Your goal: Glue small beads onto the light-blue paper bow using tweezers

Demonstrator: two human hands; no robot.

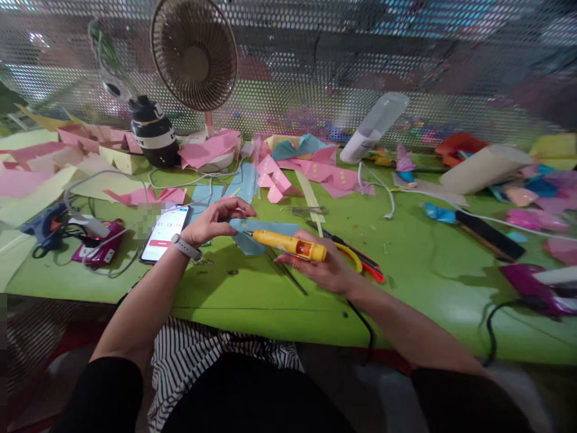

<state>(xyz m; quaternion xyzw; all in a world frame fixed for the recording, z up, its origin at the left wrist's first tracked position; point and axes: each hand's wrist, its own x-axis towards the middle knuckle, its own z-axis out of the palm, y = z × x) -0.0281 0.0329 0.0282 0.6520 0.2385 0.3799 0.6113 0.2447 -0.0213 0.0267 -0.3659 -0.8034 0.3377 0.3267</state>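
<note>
My left hand [220, 219], with a grey band at the wrist, pinches the end of a folded piece of light blue paper [247, 243] above the green table. In my right hand [327, 267] is a yellow soldering iron [288, 243] with an orange window in its handle. Its thin dark tip points left and lies at the blue paper, close to my left fingers; whether it touches I cannot tell. Thin dark tweezers [293, 281] lie below the paper. Scissors with yellow and red handles [372, 269] are partly hidden behind my right hand.
A phone [165, 234] showing a timer lies left of my left wrist. Farther left are a glue gun [45, 225] and a purple power strip [99, 243]. Folded pink papers [276, 178], a fan [195, 57] and a tilted plastic bottle [375, 127] stand at the back. White cables cross the table.
</note>
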